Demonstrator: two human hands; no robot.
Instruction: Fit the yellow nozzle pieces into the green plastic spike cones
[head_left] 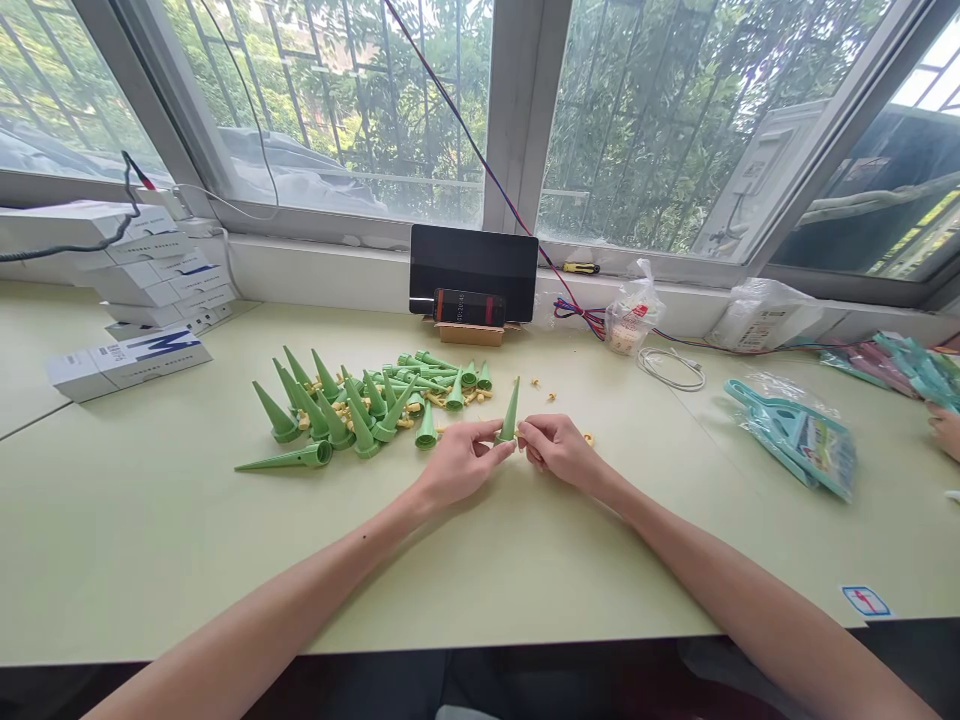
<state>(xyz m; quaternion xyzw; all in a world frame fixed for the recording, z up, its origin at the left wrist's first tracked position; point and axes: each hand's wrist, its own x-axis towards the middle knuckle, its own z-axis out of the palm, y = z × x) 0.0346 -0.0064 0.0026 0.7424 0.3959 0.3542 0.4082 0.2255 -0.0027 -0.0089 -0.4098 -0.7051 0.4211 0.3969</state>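
My left hand (469, 460) grips a green plastic plant watering spike (511, 408) near its wide base, the point facing up. Against the side of that base, the fingers of my right hand (561, 450) are pinched together; whatever they hold is too small and hidden to make out. Left of my hands lies a pile of similar green spikes (364, 435), some standing and some on their sides. Small yellow plastic pieces (474, 397) are scattered among them. One yellow ring-like piece (589, 439) rests just beyond my right hand.
Behind the pile, a phone (469, 307) leans on a black tablet (474, 262). White boxes (131, 362) are stacked at left. To the right lie a coiled white cable (671, 368) and a bagged teal dustpan (795, 432). Another person's hand (945, 430) shows at the right edge.
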